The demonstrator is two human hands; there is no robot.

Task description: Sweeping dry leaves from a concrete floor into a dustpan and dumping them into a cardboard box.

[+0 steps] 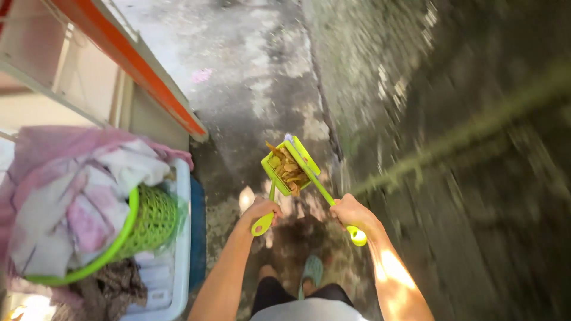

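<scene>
Your left hand (262,209) clamped on the green dustpan (284,172) handle, dry leaves (288,169) inside – right hand (351,211) gripping the green brush (315,178) handle, laundry basket (128,229) far left.

Plastic tools, cloth heap and rough concrete, as I see them from the head view.

My left grip (262,209) and right grip (351,211) close on smooth, slightly glossy lime-green plastic: the dustpan (279,172) and the long-handled brush (315,178), with dry, papery brown leaves (290,171) lying matt in the pan. On the left I see a green plastic basket (148,223) with an open lattice wall, heaped with soft, matt pink and white cloth (77,190), standing in a smooth white plastic tub (178,261). The ground (256,77) looks like rough, stained concrete, matt and patchy; the wall (446,119) on the right looks coarse, though blurred.
</scene>
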